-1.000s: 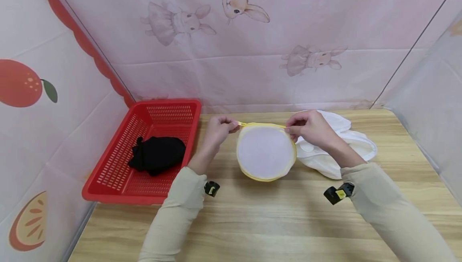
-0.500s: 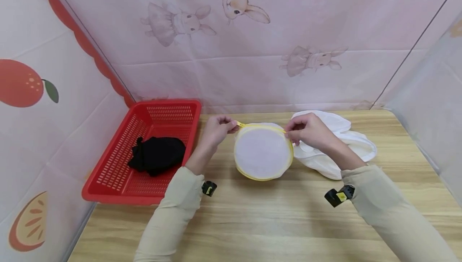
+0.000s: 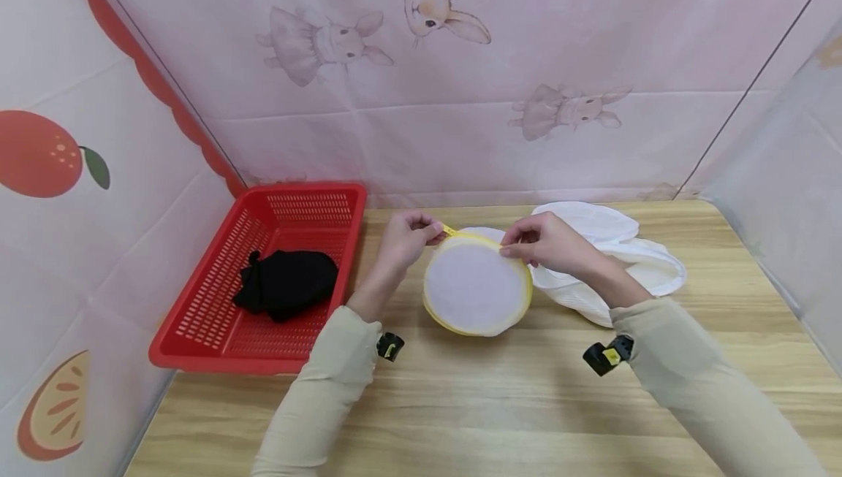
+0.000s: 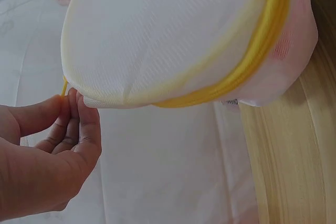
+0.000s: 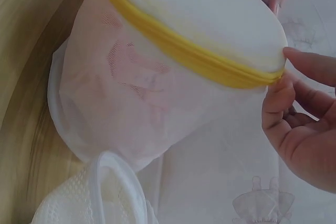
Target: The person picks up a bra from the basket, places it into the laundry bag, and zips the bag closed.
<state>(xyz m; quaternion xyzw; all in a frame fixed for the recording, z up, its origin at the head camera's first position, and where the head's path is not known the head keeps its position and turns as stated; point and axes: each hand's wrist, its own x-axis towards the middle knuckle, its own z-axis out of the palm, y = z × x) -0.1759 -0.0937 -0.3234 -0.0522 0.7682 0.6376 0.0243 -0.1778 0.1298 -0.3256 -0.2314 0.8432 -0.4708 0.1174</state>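
Note:
A white mesh laundry bag (image 3: pixel 476 287) with a round lid and a yellow zipper (image 5: pixel 194 59) stands on the table, its lid facing me. My left hand (image 3: pixel 404 239) pinches the yellow zipper pull (image 4: pixel 64 86) at the lid's far left edge. With thumb and fingers my right hand (image 3: pixel 546 243) pinches the bag's far rim, a short way right of the pull. In the right wrist view the zipper runs closed along the visible side. Something faint pinkish-red shows on or through the bag's mesh side.
A red plastic basket (image 3: pixel 164 351) stands on the left with a black cloth item (image 3: pixel 289 280) in it. Behind my right hand lies another white mesh piece (image 3: pixel 647 269), open and collapsed, on the wooden table (image 3: pixel 487 404). Printed cloth walls (image 3: pixel 421 148) close off the back and sides.
My right hand has moved left along the rim, closer to my left hand. The left hand has shifted slightly right with the zipper pull. The bag's lid has tilted a little.

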